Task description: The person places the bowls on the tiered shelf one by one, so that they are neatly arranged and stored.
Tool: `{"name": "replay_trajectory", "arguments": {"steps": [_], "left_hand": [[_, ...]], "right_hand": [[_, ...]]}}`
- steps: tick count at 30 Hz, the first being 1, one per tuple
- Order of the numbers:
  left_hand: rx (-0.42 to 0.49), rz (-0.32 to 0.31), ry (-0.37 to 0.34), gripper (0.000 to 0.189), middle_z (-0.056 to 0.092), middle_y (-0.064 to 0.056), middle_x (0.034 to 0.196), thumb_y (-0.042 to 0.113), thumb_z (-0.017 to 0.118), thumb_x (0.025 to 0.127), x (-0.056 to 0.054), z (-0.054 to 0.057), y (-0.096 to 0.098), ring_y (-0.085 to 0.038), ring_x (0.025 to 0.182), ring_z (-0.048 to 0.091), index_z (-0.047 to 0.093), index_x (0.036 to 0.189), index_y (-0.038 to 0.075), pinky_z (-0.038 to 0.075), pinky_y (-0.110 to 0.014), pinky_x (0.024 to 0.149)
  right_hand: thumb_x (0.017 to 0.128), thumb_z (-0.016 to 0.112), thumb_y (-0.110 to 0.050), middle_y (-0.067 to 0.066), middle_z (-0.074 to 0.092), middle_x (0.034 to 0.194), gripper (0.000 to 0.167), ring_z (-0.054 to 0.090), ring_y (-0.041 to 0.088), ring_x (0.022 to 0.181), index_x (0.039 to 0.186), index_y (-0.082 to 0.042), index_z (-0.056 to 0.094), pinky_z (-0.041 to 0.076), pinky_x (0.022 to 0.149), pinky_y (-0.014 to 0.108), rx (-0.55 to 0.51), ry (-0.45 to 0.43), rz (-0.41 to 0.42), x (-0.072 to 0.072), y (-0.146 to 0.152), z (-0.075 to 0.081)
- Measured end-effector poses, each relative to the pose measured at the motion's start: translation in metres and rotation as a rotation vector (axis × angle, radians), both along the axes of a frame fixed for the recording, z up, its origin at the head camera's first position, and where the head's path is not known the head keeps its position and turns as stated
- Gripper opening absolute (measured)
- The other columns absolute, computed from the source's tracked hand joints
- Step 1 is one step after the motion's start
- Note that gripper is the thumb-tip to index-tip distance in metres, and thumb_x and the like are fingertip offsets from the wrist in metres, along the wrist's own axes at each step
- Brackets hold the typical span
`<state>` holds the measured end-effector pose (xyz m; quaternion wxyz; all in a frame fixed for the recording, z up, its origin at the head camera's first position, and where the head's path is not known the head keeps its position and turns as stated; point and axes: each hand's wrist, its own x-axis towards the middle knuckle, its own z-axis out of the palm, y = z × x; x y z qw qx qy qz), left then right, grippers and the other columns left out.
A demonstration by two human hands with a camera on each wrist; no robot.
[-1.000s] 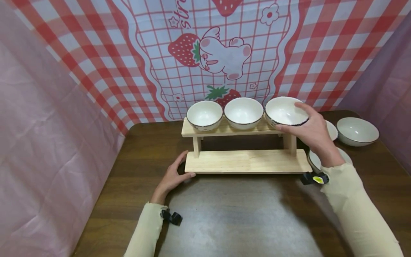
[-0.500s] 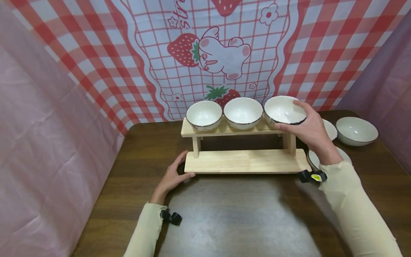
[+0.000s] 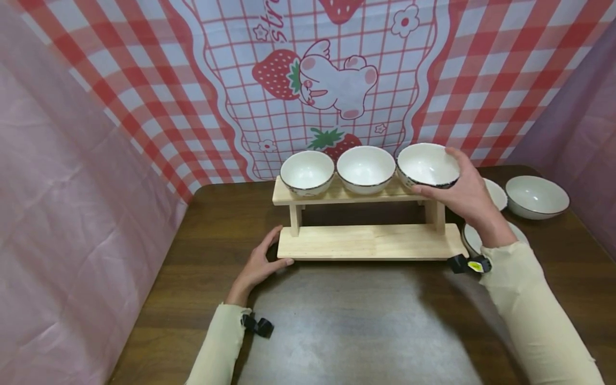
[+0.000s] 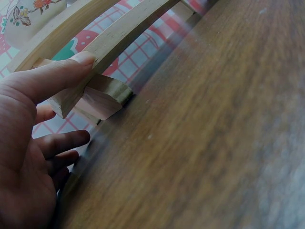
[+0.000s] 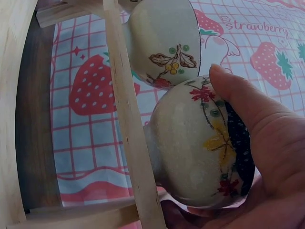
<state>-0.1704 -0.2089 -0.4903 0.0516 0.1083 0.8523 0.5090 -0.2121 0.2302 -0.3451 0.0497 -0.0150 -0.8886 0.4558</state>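
A two-tier wooden stand (image 3: pixel 370 241) sits on the table. My left hand (image 3: pixel 257 267) holds the left end of its lower board, thumb at the front edge and fingers round the far corner. In the left wrist view that thumb (image 4: pixel 59 76) presses on the board, with the lower fingers loosely bent below. On the upper tier, my right hand (image 3: pixel 464 195) grips the rightmost white bowl (image 3: pixel 425 166) by its rim, thumb in front and a finger at the far side. In the right wrist view this bowl (image 5: pixel 190 143) shows painted flowers, its foot at the upper board.
Two more white bowls, a left one (image 3: pixel 307 171) and a middle one (image 3: pixel 366 168), stand in the same row. Right of the stand are other bowls, including an outer bowl (image 3: pixel 536 198) and one partly under my right wrist (image 3: pixel 515 232). A strawberry-print cloth (image 3: pixel 332 80) hangs behind.
The rightmost bowl has shifted very slightly left and sits more level, with my right hand moving along with it. My left hand stays on the stand's end.
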Motion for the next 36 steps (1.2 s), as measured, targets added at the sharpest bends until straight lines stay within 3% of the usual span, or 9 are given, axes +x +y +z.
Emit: {"name": "replay_trajectory", "arguments": {"steps": [13, 15, 17, 20, 24, 29, 36], "left_hand": [[0.005, 0.001, -0.001, 0.090, 0.046, -0.019, 0.154, 0.019, 0.083, 0.081, 0.000, 0.000, 0.000, -0.035, 0.147, 0.039, 0.034, 0.157, 0.017, 0.024, -0.057, 0.120], [0.003, -0.001, -0.007, 0.090, 0.046, -0.019, 0.154, 0.020, 0.083, 0.082, 0.001, 0.001, 0.000, -0.035, 0.147, 0.038, 0.033, 0.157, 0.017, 0.024, -0.058, 0.121], [0.005, -0.002, -0.010, 0.090, 0.046, -0.019, 0.154, 0.020, 0.083, 0.082, 0.001, 0.001, 0.001, -0.035, 0.147, 0.038, 0.033, 0.157, 0.016, 0.023, -0.058, 0.121], [0.000, -0.003, -0.008, 0.090, 0.046, -0.019, 0.155, 0.019, 0.083, 0.082, 0.001, 0.002, 0.001, -0.035, 0.147, 0.038, 0.033, 0.157, 0.016, 0.024, -0.058, 0.120], [-0.001, -0.003, -0.003, 0.090, 0.045, -0.018, 0.155, 0.018, 0.082, 0.082, 0.001, 0.001, 0.001, -0.034, 0.148, 0.038, 0.032, 0.157, 0.016, 0.024, -0.057, 0.121], [0.003, -0.003, -0.003, 0.091, 0.045, -0.019, 0.155, 0.017, 0.082, 0.082, 0.001, 0.000, 0.000, -0.034, 0.148, 0.038, 0.032, 0.157, 0.015, 0.024, -0.057, 0.120], [-0.001, -0.004, 0.002, 0.090, 0.046, -0.019, 0.155, 0.017, 0.082, 0.082, 0.000, 0.001, 0.001, -0.034, 0.147, 0.039, 0.033, 0.157, 0.015, 0.025, -0.058, 0.120]], "right_hand": [[0.086, 0.079, -0.036, 0.022, 0.032, 0.157, 0.101, 0.039, 0.039, 0.138, 0.160, -0.012, 0.015, 0.038, 0.110, 0.063, -0.046, 0.044, 0.015, 0.011, 0.020, 0.000], [0.087, 0.077, -0.037, 0.020, 0.033, 0.158, 0.099, 0.039, 0.036, 0.138, 0.160, -0.014, 0.015, 0.040, 0.110, 0.058, -0.043, 0.033, 0.002, 0.013, 0.024, 0.000], [0.088, 0.076, -0.038, 0.017, 0.031, 0.160, 0.097, 0.038, 0.035, 0.138, 0.161, -0.016, 0.016, 0.046, 0.107, 0.042, -0.040, 0.024, -0.010, 0.015, 0.027, -0.001], [0.089, 0.075, -0.039, 0.015, 0.028, 0.164, 0.096, 0.036, 0.036, 0.142, 0.161, -0.017, 0.015, 0.045, 0.109, 0.043, -0.043, 0.023, -0.021, 0.019, 0.031, -0.002], [0.090, 0.074, -0.037, 0.017, 0.028, 0.163, 0.095, 0.036, 0.038, 0.142, 0.161, -0.016, 0.016, 0.038, 0.111, 0.056, -0.038, 0.038, -0.026, 0.022, 0.034, -0.004], [0.090, 0.074, -0.034, 0.016, 0.034, 0.158, 0.088, 0.039, 0.030, 0.137, 0.160, -0.017, 0.023, 0.041, 0.099, 0.023, -0.015, 0.058, -0.035, 0.026, 0.040, -0.007], [0.091, 0.073, -0.036, 0.012, 0.029, 0.163, 0.087, 0.036, 0.030, 0.141, 0.160, -0.017, 0.023, 0.040, 0.102, 0.009, -0.024, 0.038, -0.075, 0.036, 0.050, -0.010]]}}
